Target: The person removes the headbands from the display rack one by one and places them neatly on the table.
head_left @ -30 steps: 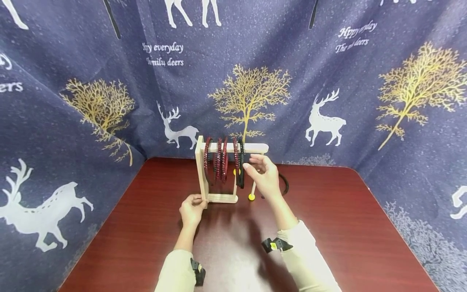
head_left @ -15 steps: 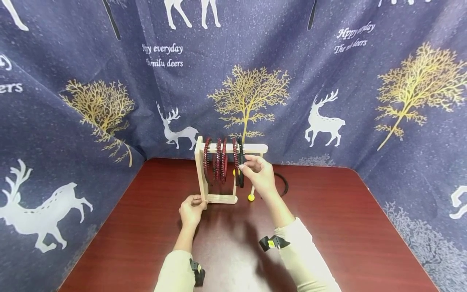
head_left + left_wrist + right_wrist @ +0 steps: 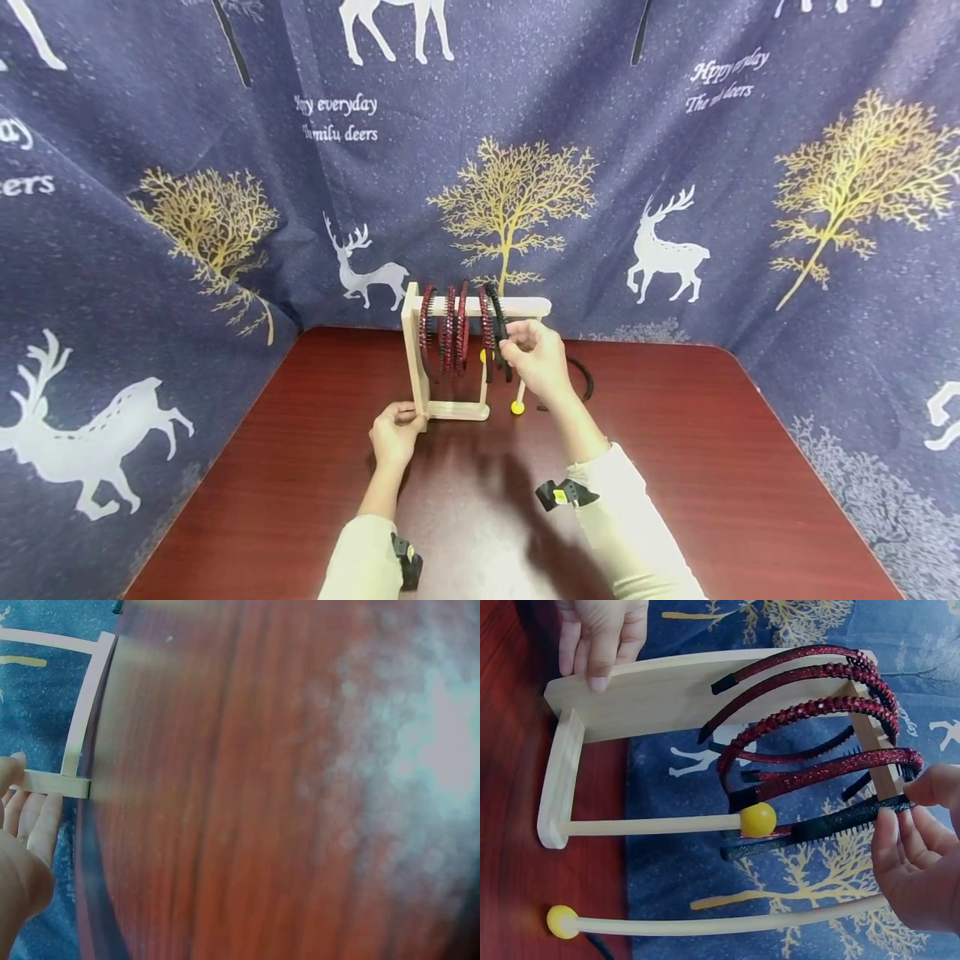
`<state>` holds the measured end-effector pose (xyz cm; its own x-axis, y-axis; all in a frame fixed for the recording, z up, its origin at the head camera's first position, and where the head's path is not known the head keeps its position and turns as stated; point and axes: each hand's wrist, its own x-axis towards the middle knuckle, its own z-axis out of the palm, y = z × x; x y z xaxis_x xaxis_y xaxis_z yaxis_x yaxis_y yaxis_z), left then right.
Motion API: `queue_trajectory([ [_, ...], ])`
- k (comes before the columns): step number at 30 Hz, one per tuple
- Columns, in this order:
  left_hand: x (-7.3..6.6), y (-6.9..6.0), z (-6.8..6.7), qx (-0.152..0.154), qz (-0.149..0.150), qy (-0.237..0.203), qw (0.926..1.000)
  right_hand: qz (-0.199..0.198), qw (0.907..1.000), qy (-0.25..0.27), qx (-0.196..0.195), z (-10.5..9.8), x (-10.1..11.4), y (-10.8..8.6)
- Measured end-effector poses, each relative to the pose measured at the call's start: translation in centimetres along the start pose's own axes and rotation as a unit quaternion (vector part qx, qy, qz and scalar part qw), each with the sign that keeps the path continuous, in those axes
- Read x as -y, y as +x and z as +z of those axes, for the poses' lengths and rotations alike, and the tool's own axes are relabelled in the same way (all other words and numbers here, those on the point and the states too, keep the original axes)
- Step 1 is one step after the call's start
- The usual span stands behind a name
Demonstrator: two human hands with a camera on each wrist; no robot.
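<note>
A pale wooden headband stand (image 3: 413, 358) is upright on the table. Several red glittery headbands (image 3: 810, 776) hang from its upper bar, with a black headband (image 3: 825, 825) outermost to the right. My right hand (image 3: 538, 360) pinches this black headband between thumb and fingers, and it hangs tilted beside the bar. At the bottom of the stand's upright, my left hand (image 3: 394, 433) grips the wood, thumb on one face and fingers on the other in the left wrist view. Part of the black headband is hidden behind my right fingers.
Another dark headband (image 3: 587, 379) lies on the red-brown table (image 3: 675, 450) behind my right forearm. Rods with yellow ball ends (image 3: 757, 820) project from the stand, one from the lower bar and one hanging near its right end. A deer-patterned cloth (image 3: 480, 100) encloses the back and sides.
My right hand has moved left to the black headband and taken hold of it. The headband's lower end has since swung right, away from the red ones. My left hand stays on the stand.
</note>
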<state>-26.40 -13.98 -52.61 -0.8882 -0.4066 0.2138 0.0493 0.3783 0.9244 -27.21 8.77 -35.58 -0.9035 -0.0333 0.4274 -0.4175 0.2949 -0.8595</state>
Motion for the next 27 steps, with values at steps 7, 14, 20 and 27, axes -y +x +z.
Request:
queue_trajectory([
  [7,0.2,-0.3,0.0,-0.001,-0.001,0.001,1.0,-0.03,0.9994,0.017,0.004,-0.1,-0.4,-0.3],
  [14,0.2,-0.2,0.2,0.004,-0.006,-0.004,1.0,-0.071,0.997,0.032,-0.003,-0.9,2.4,-0.5],
  [20,0.1,0.0,0.2,0.001,-0.002,-0.006,1.0,-0.086,0.9958,0.028,-0.012,-1.4,2.8,-0.6],
  [27,0.0,0.0,0.0,0.008,-0.008,-0.013,0.9998,-0.108,0.9915,0.068,-0.027,-1.7,2.4,-0.7],
])
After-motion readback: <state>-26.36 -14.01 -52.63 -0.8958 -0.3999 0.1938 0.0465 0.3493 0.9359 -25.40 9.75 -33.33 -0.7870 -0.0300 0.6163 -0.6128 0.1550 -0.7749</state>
